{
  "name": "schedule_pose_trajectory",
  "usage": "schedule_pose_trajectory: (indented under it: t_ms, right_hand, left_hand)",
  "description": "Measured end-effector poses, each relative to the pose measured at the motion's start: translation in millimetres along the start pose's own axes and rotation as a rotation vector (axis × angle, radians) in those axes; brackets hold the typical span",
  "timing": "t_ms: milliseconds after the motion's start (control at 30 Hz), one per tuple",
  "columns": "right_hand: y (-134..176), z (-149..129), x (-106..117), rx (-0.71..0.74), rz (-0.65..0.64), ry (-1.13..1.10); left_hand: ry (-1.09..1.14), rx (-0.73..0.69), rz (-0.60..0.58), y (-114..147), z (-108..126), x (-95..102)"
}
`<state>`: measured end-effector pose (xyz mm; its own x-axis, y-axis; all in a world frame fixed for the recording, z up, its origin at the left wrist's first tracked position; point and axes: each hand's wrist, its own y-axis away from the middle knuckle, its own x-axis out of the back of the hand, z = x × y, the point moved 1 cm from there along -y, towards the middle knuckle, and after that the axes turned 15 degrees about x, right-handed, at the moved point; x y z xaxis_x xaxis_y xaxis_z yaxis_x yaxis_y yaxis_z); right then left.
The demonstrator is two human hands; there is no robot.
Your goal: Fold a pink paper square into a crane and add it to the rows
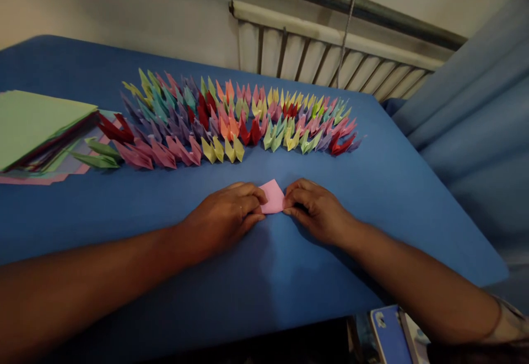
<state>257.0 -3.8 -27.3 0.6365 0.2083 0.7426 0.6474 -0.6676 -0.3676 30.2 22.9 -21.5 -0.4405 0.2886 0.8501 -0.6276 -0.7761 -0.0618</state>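
Pink paper (273,197), one piece, small, folded: we are holding it between both hands at the near middle of the blue table (392,199), its pointed corner facing away from us; whether it is resting on the surface or hovering just above, we are unable to tell.

Left hand (225,210), one: we are grasping the paper's left edge, the fingers curling over it and the thumb lying along the near side.

Right hand (316,210), one: we are pinching the paper's right corner between thumb and bent fingers.

Folded paper figures (229,127), many, in several rows: we are seeing pink, red, orange, yellow, green, turquoise and purple ones standing close together beyond the hands, well apart from the pink paper. Two yellow figures (223,150) are standing side by side in the front row.

Stack of paper sheets (45,116), one, uneven: it is lying at the left, a pale green sheet topping it, green figures (99,157) sitting just beside its right edge.

Surroundings: a radiator (309,58) is standing behind the table, a blue curtain (475,121) hanging at the right.
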Motion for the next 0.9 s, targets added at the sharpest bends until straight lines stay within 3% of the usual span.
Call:
schedule_pose_trajectory:
  t_ms: [267, 533, 900]
  right_hand:
    - [-2.7, -4.2, 0.0, -0.109, -0.028, 0.074]
    - [-3.4, -4.1, -4.7, -0.214, -0.046, 0.122]
    - [-5.6, -6.6, -5.3, -0.251, -0.057, 0.185]
  left_hand:
    - [0.011, 0.154, -0.02, -2.4, 5.1, 4.3]
    - [0.009, 0.189, 0.038, -4.8, 6.2, 0.7]
    - [-0.053, 0.206, 0.014, -8.3, 8.0, 3.3]
